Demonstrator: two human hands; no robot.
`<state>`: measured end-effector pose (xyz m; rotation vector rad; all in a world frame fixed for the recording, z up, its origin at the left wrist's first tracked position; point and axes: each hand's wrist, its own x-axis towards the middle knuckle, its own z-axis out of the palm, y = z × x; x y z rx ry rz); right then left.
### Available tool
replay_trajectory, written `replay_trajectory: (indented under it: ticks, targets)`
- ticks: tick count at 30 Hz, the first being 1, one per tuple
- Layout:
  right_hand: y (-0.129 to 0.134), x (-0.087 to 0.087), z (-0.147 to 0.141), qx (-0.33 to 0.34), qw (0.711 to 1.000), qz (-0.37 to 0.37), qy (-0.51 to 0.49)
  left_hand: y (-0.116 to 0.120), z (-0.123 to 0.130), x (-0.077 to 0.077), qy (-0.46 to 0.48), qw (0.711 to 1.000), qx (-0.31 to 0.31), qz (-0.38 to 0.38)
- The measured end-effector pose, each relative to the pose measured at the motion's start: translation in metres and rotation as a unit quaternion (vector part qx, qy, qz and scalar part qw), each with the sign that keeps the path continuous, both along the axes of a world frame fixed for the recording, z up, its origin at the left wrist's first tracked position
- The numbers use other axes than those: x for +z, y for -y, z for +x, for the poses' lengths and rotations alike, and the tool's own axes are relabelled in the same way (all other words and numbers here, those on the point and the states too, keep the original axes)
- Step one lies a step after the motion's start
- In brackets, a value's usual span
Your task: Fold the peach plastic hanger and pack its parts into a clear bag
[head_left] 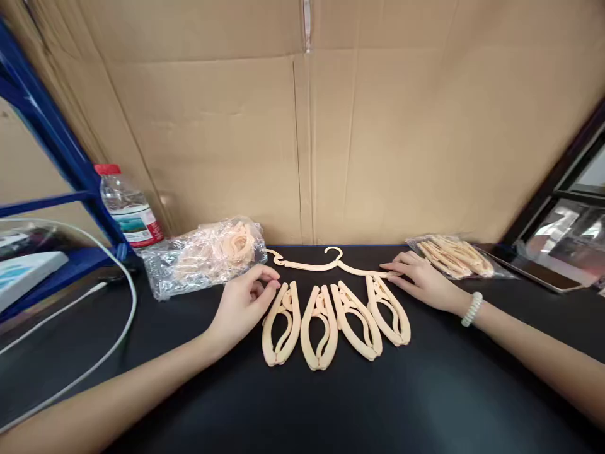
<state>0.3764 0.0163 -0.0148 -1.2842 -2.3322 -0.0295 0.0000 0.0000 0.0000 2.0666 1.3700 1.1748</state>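
An unfolded cream plastic folding hanger (309, 266) lies across the back of the black table, its hook toward the wall. My right hand (418, 277) pinches this hanger's right end between thumb and fingers. In front of it, several folded hangers of the same kind lie in a fanned row, among them a left one (267, 337) and a right one (404, 325). My left hand (243, 306) rests beside the top of the leftmost folded hanger. Its fingers are loosely curled, with a gap between thumb and forefinger and nothing visible in it.
A clear bag of cream hangers (203, 255) lies at the back left, near a water bottle (132, 211). Another bagged bundle (456, 255) and a phone-like dark slab (532, 268) lie at the right. A white cable (132, 302) loops at left; cardboard (212, 139) walls the back.
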Motion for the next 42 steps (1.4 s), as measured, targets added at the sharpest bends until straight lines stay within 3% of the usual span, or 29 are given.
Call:
replay_trajectory:
  ticks: [8, 15, 25, 33, 36, 42]
  targets:
    - [0.005, 0.004, -0.006, -0.006, 0.999, -0.002, -0.036, 0.001, -0.002, -0.001, 0.027, 1.0, -0.015, 0.006]
    - [0.004, 0.006, 0.0, -0.058, 0.996, 0.012, -0.06, 0.006, 0.0, 0.006, 0.033, 0.999, -0.01, 0.004]
    - [0.013, 0.018, -0.002, -0.133, 0.954, 0.194, -0.187, 0.022, 0.007, 0.014, 0.12, 0.99, -0.051, -0.046]
    - [0.027, 0.02, -0.016, -0.025, 0.964, 0.249, -0.088, 0.035, 0.019, 0.022, 0.227, 0.968, -0.019, -0.107]
    - [0.029, 0.02, -0.02, 0.01, 0.963, 0.265, -0.045, 0.035, 0.018, 0.022, 0.216, 0.971, -0.018, -0.104]
    - [0.033, 0.019, -0.028, 0.034, 0.969, 0.239, -0.048, 0.04, 0.02, 0.022, 0.139, 0.979, -0.095, -0.116]
